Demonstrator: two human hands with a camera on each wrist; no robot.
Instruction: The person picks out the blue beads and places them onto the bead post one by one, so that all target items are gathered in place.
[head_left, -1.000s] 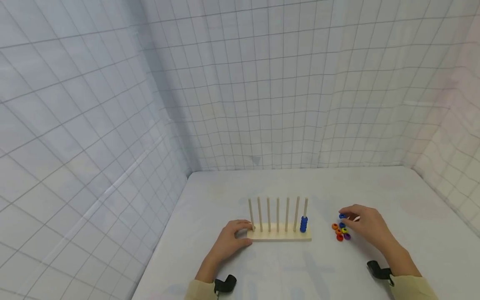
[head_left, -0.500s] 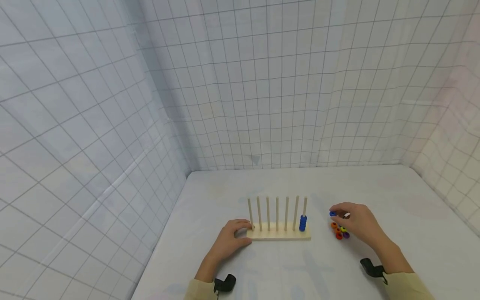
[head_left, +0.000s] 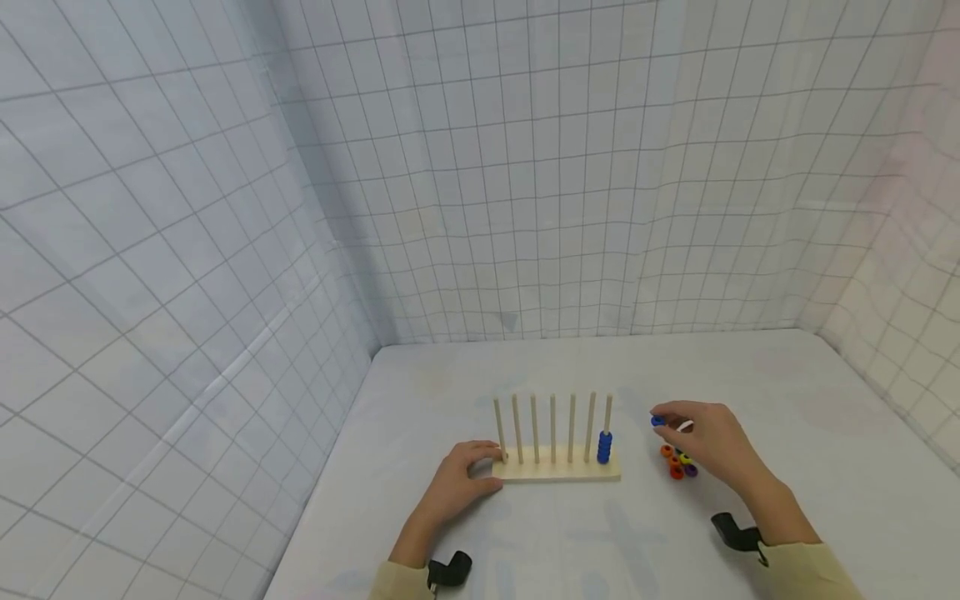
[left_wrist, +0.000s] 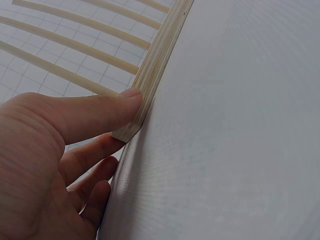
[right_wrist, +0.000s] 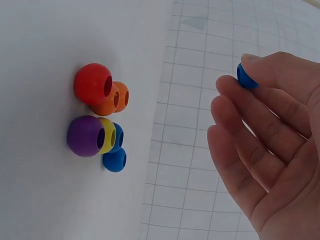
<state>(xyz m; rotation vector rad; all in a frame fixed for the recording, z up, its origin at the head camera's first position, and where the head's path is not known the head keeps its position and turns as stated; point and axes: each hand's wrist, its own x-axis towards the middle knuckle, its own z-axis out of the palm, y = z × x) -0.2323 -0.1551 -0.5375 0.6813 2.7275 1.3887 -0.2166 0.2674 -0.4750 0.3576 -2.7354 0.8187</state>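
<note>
My left hand [head_left: 453, 483] grips the left end of a pale wooden peg rack [head_left: 557, 473], with its thumb [left_wrist: 107, 115] on the front edge. Several upright pegs stand in a row on the rack. A short stack of blue beads [head_left: 604, 447] sits on the rightmost peg. My right hand [head_left: 716, 442] pinches one blue bead [right_wrist: 246, 77] between thumb and fingertips, raised off the table to the right of the rack. Below it lie loose beads: a red bead [right_wrist: 92, 84], a purple bead [right_wrist: 86, 136], a yellow bead [right_wrist: 107, 136], two orange ones and two blue ones.
A white table [head_left: 555, 542] lies under everything. Grid-patterned white cloth [head_left: 510, 208] hangs behind it and along both sides. Black wrist mounts [head_left: 450, 569] sit by both sleeves.
My right hand has lifted the blue bead away from the loose beads and moved it left and slightly up. The left hand has stayed on the rack's end.
</note>
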